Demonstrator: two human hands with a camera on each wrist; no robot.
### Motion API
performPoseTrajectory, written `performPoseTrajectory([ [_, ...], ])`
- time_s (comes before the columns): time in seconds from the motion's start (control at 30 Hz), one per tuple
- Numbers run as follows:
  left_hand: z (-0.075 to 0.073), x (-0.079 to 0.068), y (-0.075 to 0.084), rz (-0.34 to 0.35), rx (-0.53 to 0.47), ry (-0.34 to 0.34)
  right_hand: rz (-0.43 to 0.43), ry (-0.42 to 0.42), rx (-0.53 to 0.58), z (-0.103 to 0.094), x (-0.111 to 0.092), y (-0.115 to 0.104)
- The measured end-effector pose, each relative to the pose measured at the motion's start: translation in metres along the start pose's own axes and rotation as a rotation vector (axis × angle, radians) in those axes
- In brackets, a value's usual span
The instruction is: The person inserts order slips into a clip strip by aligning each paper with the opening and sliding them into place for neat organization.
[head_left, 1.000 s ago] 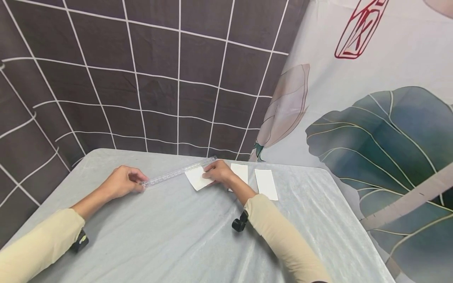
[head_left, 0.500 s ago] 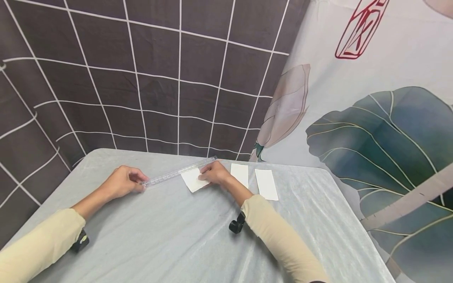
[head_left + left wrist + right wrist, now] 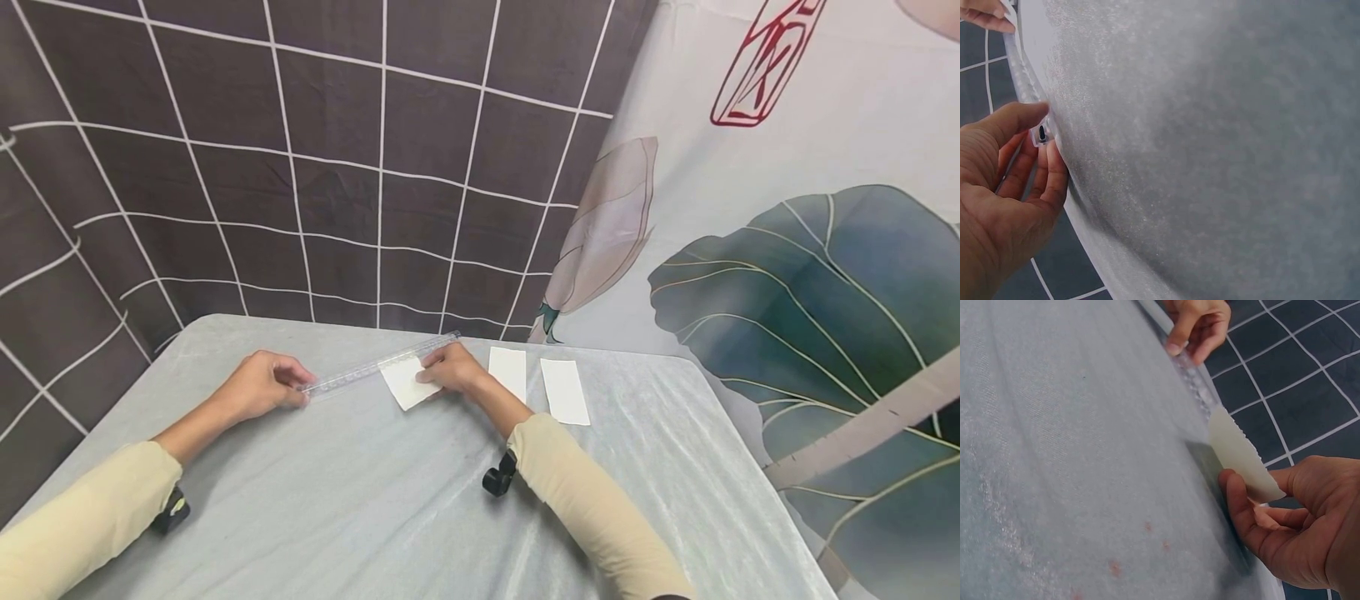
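Observation:
A clear plastic ruler [image 3: 351, 378] lies slantwise near the table's far edge. My left hand [image 3: 262, 385] pinches its near left end between thumb and fingers; in the left wrist view the ruler's end [image 3: 1042, 135] shows between the fingertips. My right hand [image 3: 453, 368] holds a white piece of paper [image 3: 399, 382] by its right side, close along the ruler's lower edge. In the right wrist view that paper [image 3: 1238, 453] is tilted up off the cloth, with a rough, torn-looking edge towards the wall. Part of the paper is hidden by the right fingers.
Two white paper strips, a left one [image 3: 510, 369] and a right one [image 3: 566, 392], lie right of the right hand. A grey cloth [image 3: 360, 500] covers the table. Behind its far edge hangs a dark gridded curtain [image 3: 330, 200], with a leaf-printed one [image 3: 750, 292] at right.
My right hand has moved slightly left and towards me, carrying the paper along the ruler. More of the left loose strip now shows. The left hand and the ruler have stayed put.

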State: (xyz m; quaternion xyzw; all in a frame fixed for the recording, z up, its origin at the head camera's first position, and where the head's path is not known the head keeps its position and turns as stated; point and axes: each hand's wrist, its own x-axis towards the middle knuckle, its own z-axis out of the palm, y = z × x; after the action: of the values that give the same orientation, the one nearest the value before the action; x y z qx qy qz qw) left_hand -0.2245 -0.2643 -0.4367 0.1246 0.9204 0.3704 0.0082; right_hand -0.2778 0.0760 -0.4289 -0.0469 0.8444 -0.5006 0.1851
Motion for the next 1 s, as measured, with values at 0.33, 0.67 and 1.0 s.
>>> performPoseTrajectory([
  [0.33, 0.001, 0.001, -0.001, 0.008, -0.003, 0.001, -0.010, 0.006, -0.028, 0.004, 0.000, 0.000],
  [0.67, 0.000, 0.000, -0.001, 0.005, -0.010, 0.000, -0.037, 0.016, -0.046, 0.016, 0.002, -0.003],
  [1.0, 0.001, -0.001, -0.002, 0.001, -0.013, 0.006, -0.017, 0.010, -0.048, 0.023, 0.000, -0.007],
])
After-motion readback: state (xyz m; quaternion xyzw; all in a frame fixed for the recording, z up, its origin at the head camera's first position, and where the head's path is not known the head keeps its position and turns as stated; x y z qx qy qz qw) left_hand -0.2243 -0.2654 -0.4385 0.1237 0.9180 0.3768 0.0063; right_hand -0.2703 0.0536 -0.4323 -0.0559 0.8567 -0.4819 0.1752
